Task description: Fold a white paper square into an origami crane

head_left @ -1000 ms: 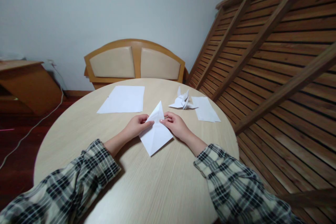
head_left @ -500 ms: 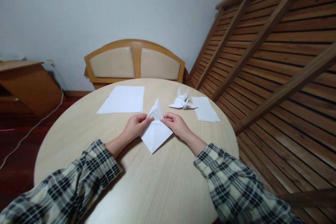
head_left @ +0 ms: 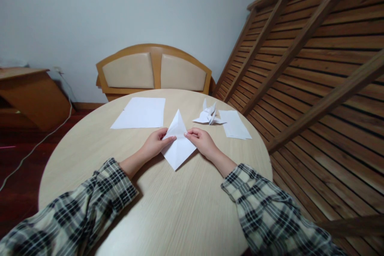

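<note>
A white folded sheet of paper (head_left: 177, 154), diamond-shaped with crease lines, is held over the middle of the table, one corner pointing away from me and one toward me. My left hand (head_left: 156, 142) pinches its left side, thumb on top and fingers behind. On the opposite side my right hand (head_left: 201, 141) grips the paper the same way, its thumb near the centre crease. The fingers beneath the paper are hidden. Just beyond my right hand lie folded white paper cranes (head_left: 209, 114); their exact number is hard to make out.
The round wooden table (head_left: 180, 216) carries a stack of white paper (head_left: 141, 113) at the back left and smaller white sheets (head_left: 236, 125) at the right. Behind stands a padded headboard (head_left: 156, 68). Wooden slats (head_left: 315, 88) lean along the right. A cable (head_left: 39, 144) trails on the floor at left.
The folded paper has shifted slightly away from me and its top part looks flatter and wider. Both hands keep their grip, with the thumbs moved a little.
</note>
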Available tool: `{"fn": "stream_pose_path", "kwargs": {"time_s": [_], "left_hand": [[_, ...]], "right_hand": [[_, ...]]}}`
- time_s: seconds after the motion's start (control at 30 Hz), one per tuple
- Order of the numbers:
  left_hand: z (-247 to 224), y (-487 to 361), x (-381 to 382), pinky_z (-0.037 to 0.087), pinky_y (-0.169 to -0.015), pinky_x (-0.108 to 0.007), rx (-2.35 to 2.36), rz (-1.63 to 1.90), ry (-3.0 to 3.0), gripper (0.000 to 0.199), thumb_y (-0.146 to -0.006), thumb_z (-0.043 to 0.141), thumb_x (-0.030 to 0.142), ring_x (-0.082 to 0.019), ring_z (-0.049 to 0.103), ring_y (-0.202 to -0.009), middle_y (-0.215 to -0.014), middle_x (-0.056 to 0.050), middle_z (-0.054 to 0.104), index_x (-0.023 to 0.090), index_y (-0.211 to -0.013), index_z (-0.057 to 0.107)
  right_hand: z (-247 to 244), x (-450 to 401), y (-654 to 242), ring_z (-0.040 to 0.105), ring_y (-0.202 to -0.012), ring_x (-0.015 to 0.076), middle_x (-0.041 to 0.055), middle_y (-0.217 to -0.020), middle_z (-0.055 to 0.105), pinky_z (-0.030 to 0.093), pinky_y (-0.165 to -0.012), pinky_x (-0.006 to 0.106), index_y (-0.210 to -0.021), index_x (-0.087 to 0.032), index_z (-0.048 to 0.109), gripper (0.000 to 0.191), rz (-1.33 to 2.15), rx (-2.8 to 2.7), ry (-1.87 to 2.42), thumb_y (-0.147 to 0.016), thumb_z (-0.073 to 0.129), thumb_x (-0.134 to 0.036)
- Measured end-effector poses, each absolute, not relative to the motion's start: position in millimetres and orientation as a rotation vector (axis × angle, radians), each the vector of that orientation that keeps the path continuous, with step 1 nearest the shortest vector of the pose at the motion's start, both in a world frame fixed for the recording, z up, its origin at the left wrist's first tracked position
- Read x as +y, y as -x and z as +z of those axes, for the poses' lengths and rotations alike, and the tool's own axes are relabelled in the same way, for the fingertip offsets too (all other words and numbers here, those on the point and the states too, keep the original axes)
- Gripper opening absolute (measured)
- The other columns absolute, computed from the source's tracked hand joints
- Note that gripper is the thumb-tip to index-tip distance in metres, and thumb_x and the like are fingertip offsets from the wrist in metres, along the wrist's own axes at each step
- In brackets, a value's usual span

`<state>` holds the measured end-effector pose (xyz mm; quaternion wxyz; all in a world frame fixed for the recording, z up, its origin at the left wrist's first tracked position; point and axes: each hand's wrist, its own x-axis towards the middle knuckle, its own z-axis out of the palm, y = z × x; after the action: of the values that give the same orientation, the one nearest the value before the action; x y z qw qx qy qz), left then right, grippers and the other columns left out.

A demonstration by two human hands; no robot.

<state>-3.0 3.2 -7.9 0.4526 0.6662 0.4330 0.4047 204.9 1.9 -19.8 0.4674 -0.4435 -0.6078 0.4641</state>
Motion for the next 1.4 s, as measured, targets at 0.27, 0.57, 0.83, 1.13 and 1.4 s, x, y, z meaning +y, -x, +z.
{"fn": "stream_pose_path", "kwargs": {"time_s": [0.27, 0.57, 0.83, 1.13, 1.4], "left_hand": [[-16, 8, 13, 0.044, -0.059, -0.029, 1.174, 1.229, -1.407, 0.03, -0.074, 0.075, 0.039, -0.019, 0.059, -0.069, -0.081, -0.007, 0.069, 0.014, -0.089, 0.068], [-18, 10, 16, 0.049, -0.064, -0.031, 1.141, 1.234, -1.254, 0.032, -0.074, 0.076, 0.038, -0.02, 0.064, -0.074, -0.088, -0.009, 0.072, 0.014, -0.093, 0.066], [-20, 11, 16, 0.047, -0.06, -0.031, 1.129, 1.205, -1.301, 0.03, -0.077, 0.074, 0.038, -0.022, 0.064, -0.073, -0.082, -0.01, 0.072, 0.014, -0.093, 0.066], [-15, 8, 15, 0.045, -0.059, -0.028, 1.168, 1.18, -1.298, 0.028, -0.076, 0.073, 0.035, -0.017, 0.06, -0.068, -0.085, -0.009, 0.072, 0.012, -0.091, 0.067], [-16, 9, 15, 0.047, -0.061, -0.031, 1.097, 1.085, -1.38, 0.032, -0.075, 0.074, 0.034, -0.021, 0.065, -0.072, -0.093, -0.013, 0.075, 0.012, -0.098, 0.071]], "right_hand": [[-17, 3, -206, 0.056, -0.054, 0.0108, 0.0001, -0.072, 0.066, 0.042, -0.046, 0.021, -0.107, -0.02, 0.065, 0.022, 1.154, -1.357, 1.175, -0.088, 0.06, -0.031], [-16, 2, -212, 0.062, -0.077, 0.0145, 0.0074, -0.101, 0.071, 0.052, -0.064, 0.028, -0.105, -0.02, 0.073, 0.024, 0.839, -1.643, 1.096, -0.085, 0.059, -0.018], [-9, 2, -217, 0.062, -0.085, 0.0175, 0.0076, -0.096, 0.071, 0.05, -0.071, 0.032, -0.097, -0.021, 0.078, 0.02, 0.638, -1.782, 1.086, -0.086, 0.062, -0.018], [-8, 0, -216, 0.062, -0.083, 0.0172, 0.0077, -0.096, 0.07, 0.048, -0.066, 0.03, -0.099, -0.02, 0.077, 0.021, 0.617, -1.803, 1.039, -0.087, 0.06, -0.019], [-4, -2, -217, 0.062, -0.084, 0.0167, 0.0072, -0.104, 0.07, 0.049, -0.067, 0.03, -0.105, -0.022, 0.075, 0.022, 0.654, -1.839, 1.006, -0.087, 0.061, -0.02]]}}
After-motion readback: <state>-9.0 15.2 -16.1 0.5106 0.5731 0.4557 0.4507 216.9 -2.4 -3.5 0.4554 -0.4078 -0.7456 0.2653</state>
